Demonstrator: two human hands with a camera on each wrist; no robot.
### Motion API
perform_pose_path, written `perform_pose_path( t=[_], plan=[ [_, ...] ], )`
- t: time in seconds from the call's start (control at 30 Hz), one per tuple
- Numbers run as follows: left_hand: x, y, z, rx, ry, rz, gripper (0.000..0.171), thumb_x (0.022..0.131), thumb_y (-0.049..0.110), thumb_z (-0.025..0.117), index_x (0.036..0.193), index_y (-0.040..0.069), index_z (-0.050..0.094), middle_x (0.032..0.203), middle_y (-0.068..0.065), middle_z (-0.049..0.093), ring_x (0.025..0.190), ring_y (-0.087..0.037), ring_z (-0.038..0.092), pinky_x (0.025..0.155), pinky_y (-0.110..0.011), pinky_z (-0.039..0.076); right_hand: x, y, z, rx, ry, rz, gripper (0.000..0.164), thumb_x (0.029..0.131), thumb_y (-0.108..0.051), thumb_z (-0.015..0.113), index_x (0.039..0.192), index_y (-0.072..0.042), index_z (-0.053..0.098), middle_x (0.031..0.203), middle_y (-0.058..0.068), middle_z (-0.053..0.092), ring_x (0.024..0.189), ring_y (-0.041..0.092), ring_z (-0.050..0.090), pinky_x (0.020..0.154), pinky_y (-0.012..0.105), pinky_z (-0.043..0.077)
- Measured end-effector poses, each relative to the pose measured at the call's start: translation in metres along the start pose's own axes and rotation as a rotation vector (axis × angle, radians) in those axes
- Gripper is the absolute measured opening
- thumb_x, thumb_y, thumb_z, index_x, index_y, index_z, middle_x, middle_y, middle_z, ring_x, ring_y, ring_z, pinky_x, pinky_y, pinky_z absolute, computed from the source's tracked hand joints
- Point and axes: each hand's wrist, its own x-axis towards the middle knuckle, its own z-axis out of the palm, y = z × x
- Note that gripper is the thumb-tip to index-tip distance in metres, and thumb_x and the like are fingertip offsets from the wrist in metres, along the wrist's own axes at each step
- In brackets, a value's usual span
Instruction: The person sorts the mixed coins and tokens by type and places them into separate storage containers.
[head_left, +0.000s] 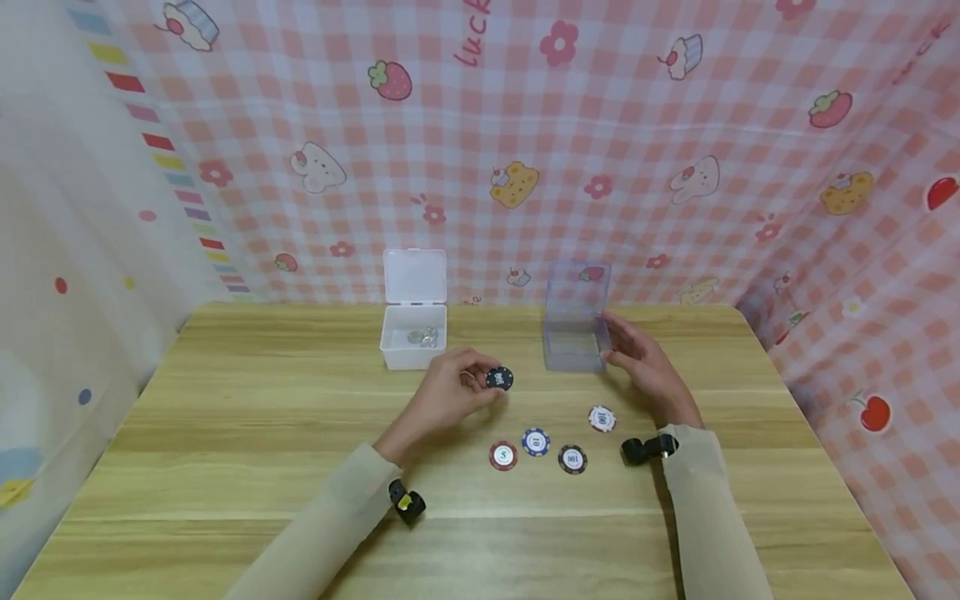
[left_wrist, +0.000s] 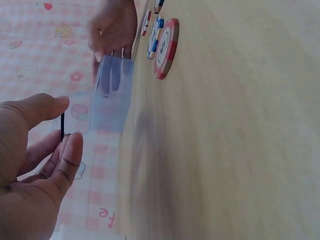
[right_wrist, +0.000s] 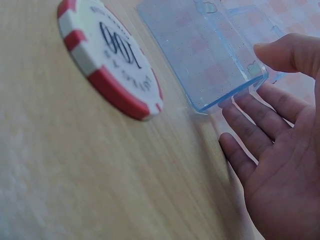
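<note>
My left hand pinches a black poker chip between thumb and fingers, above the table between two boxes. Edge-on in the left wrist view, that chip looks like a thin dark line. At the right, a clear bluish plastic box stands with its lid raised. Along its right side lie the extended fingers of my right hand, the thumb by the near corner. The right wrist view shows this hand with fingers nearly straight at the box's end; firm contact cannot be told.
A white box, lid up, holds a few clear pieces. On the table in front lie several poker chips: red, blue, black-rimmed and white-and-red. A checked pink cloth hangs behind the table.
</note>
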Motion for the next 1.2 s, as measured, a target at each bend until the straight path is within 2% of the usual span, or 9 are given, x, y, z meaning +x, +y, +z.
perform_pose_path(
  t=[0.3,0.47,0.77,1.07,1.2],
  plan=[
    [0.017,0.000,0.005,-0.002,0.009,-0.066,0.034,0.083,0.011,0.086,0.114,0.005,0.075,0.093,-0.006,0.069,0.081,-0.013,0.065,0.072,-0.021,0.059,-0.001,-0.002,0.002,0.069,0.012,0.052,0.068,0.103,-0.006,0.057,0.164,-0.017,0.027,0.171,0.009,0.025,0.158,0.031,0.023,0.128,0.056,0.020],
    [0.026,0.001,0.005,-0.017,0.006,-0.096,0.034,0.084,0.012,0.085,0.115,0.005,0.075,0.094,-0.007,0.068,0.081,-0.014,0.064,0.071,-0.022,0.059,0.000,-0.002,0.003,0.065,0.012,0.043,0.068,0.103,-0.007,0.057,0.163,-0.017,0.028,0.171,0.008,0.025,0.158,0.030,0.022,0.129,0.055,0.020],
    [0.045,0.006,0.012,-0.002,-0.002,-0.111,0.038,0.083,0.015,0.086,0.118,0.006,0.074,0.094,-0.005,0.068,0.083,-0.015,0.064,0.072,-0.024,0.058,0.000,0.001,0.001,0.054,0.018,0.056,0.067,0.104,-0.008,0.057,0.163,-0.016,0.028,0.171,0.006,0.026,0.159,0.029,0.022,0.128,0.055,0.021],
    [0.068,0.011,0.021,0.019,-0.015,-0.110,0.037,0.083,0.016,0.087,0.115,0.003,0.074,0.097,-0.007,0.068,0.083,-0.015,0.063,0.072,-0.023,0.057,0.001,0.002,0.000,0.028,0.013,0.018,0.066,0.104,-0.007,0.056,0.163,-0.014,0.028,0.170,0.011,0.026,0.158,0.032,0.024,0.128,0.054,0.021],
    [0.078,0.014,0.026,0.028,-0.020,-0.100,0.037,0.084,0.017,0.086,0.115,0.002,0.074,0.097,-0.008,0.070,0.083,-0.015,0.063,0.072,-0.022,0.057,0.000,0.002,0.000,0.020,0.014,0.013,0.067,0.104,-0.007,0.056,0.164,-0.017,0.027,0.170,0.011,0.027,0.157,0.033,0.025,0.128,0.055,0.022]
  ],
)
